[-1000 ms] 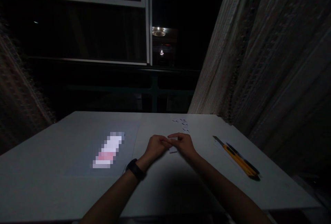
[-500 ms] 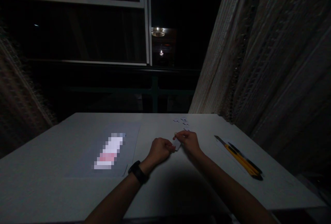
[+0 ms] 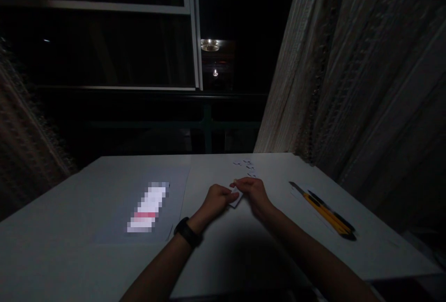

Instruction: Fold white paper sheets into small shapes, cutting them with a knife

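Observation:
My left hand [image 3: 218, 200] and my right hand [image 3: 253, 192] meet over the middle of a white table [image 3: 69, 255]. Both pinch a small white piece of paper [image 3: 236, 198] between their fingertips, tilted, just above the tabletop. A dark watch sits on my left wrist [image 3: 188, 233]. Several tiny white paper scraps [image 3: 246, 166] lie just beyond the hands, toward the far edge.
A yellow utility knife [image 3: 318, 207] and a dark pen [image 3: 334, 218] lie side by side at the right. A pale sheet [image 3: 153, 186] with a blurred patch lies at the left. A curtain [image 3: 348, 83] hangs at the right, a dark window behind.
The hands have lifted the small paper piece off the table and turned it; the right hand has shifted slightly away from me. The view has tilted a little.

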A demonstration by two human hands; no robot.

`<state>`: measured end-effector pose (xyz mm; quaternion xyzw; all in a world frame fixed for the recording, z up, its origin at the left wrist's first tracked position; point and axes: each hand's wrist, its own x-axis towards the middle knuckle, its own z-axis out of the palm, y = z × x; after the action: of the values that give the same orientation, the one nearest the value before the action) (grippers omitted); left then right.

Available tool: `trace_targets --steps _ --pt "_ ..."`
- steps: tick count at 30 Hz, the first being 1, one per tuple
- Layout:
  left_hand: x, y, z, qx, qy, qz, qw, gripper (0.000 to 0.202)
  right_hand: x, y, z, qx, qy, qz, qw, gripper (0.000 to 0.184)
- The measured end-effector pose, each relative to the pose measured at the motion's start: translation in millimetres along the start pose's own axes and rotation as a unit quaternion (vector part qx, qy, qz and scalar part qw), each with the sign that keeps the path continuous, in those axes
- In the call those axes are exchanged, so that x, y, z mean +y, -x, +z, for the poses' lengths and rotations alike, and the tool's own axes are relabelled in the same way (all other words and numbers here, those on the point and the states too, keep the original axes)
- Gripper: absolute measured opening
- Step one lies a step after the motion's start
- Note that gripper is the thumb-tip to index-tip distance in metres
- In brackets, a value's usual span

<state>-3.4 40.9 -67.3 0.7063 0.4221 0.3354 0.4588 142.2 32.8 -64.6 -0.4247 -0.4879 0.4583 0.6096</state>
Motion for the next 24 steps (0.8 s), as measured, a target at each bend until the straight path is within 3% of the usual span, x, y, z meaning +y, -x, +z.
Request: trace_targets --steps 4,8,12,16,19,24 --pt "-1.1 -1.0 -10.6 -0.057 0.024 -0.029 0.998 0.046 -0.7 -7.5 -5.5 -0.018 0.061 -0.025 0.998 0.014" --pt "3.7 -2.3 -14.6 -0.113 0.034 -0.023 0.993 0.053 4.5 -12.9 -6.5 0.034 0.096 -0.060 0.993 0.015" --pt "11.5 -5.1 -13.1 -0.073 -0.012 -0.002 0.997 0.051 7.5 -16.9 -7.0 0.051 0.095 -0.060 0.992 0.021" --pt "13.1 -4.8 -13.6 -0.039 -0.044 0.003 0.998 0.047 8.0 -20.0 -7.0 -0.041 0.115 -0.072 0.990 0.023" --pt "9.2 -3.0 -14.0 -0.028 -0.082 0.005 0.996 0.048 11.1 -22.6 -4.8 -0.084 0.190 -0.097 0.973 0.021" --pt "3.3 -1.0 -12.4 -0.022 -0.128 0.020 0.991 0.051 16.9 -25.8 -3.4 -0.006 0.243 -0.138 0.960 0.018"
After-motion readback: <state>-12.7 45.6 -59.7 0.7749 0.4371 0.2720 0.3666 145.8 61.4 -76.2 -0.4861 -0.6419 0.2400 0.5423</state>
